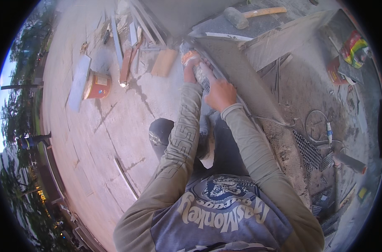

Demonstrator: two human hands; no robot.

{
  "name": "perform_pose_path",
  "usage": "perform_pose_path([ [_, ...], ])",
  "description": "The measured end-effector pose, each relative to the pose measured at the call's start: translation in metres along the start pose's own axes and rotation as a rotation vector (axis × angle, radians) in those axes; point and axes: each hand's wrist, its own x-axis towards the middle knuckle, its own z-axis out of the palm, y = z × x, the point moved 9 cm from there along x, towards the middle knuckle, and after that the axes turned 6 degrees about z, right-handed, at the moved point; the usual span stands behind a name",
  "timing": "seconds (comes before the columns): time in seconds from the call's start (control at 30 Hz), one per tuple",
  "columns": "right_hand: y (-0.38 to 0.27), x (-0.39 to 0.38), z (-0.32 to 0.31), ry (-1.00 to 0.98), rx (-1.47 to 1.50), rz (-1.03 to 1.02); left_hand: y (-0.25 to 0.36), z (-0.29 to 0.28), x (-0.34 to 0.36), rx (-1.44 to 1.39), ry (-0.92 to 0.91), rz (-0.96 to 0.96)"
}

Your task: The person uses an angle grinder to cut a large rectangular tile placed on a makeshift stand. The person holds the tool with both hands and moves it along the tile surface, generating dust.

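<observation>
Both arms reach forward between my knees to a dusty power tool (202, 77), which looks like an angle grinder. My left hand (192, 66) is closed round its front part, near some orange. Farther back, my right hand (221, 93) grips the body with the index finger laid along it. The tool's head lies against the edge of a grey dust-covered slab (228, 63); dust hides its disc and the contact. A brown tile (164, 63) lies on the paving left of my hands.
At the left stand a bucket (101, 85) and a pale board (79, 82). Metal strips (116, 40) lie ahead. A mallet (236, 18) rests beyond the slab. Right, a lower dirt area holds a cable connector (329, 131), mesh (307, 149) and another bucket (337, 72). A person (29, 142) stands far left.
</observation>
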Motion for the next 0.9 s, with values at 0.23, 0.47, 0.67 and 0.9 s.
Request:
perform_pose_path([
  [0.23,0.004,-0.002,-0.001,0.029,-0.008,-0.018,0.005,0.003,-0.009,0.107,0.053,0.075],
  [0.47,-0.005,-0.004,-0.015,-0.022,-0.023,-0.005,0.000,0.012,-0.013,0.007,0.027,0.041],
  [0.67,-0.006,0.002,-0.015,-0.049,-0.030,-0.008,-0.003,0.009,-0.007,-0.037,0.034,0.013],
  [0.9,-0.007,0.004,-0.017,-0.069,-0.050,0.001,0.000,0.010,-0.006,-0.001,0.042,0.048],
])
